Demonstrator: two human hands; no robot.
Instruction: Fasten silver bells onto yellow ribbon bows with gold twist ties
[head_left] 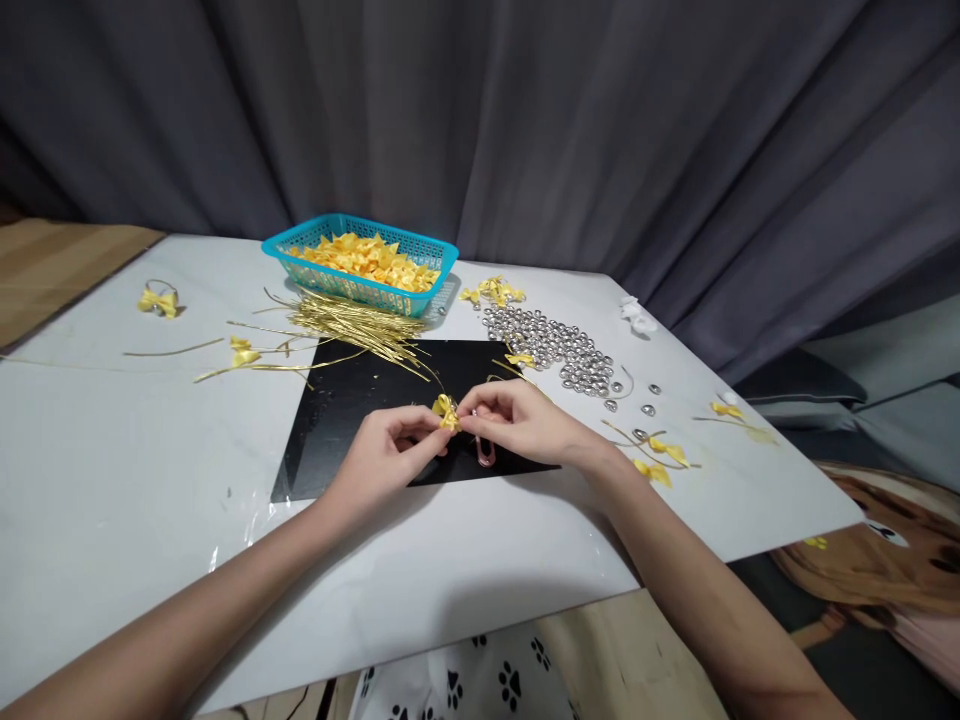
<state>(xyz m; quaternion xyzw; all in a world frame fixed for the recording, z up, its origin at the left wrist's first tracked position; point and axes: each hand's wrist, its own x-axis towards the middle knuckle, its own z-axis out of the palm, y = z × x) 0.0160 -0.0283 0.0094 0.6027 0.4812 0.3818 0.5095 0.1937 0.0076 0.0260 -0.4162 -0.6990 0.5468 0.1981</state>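
Between the fingertips of both hands is a small yellow ribbon bow (446,411), held above a black mat (322,455). My left hand (394,442) pinches the bow's left side, its fingers closed. From the other side, my right hand (517,420) pinches it with thumb and forefinger. A thin gold wire seems to rise from the bow, though where it joins is hard to see. Under my right hand lies a pink-handled tool (485,452), partly covered; its kind is unclear. A yellow bow (520,359) rests at the mat's upper right edge.
A blue basket (360,290) of yellow bows stands at the back. Before it lies a bundle of gold wire ties (360,325). Several silver teardrop beads (555,345) are heaped on the right of the white table (150,450). Loose bows (157,302) lie on both sides.
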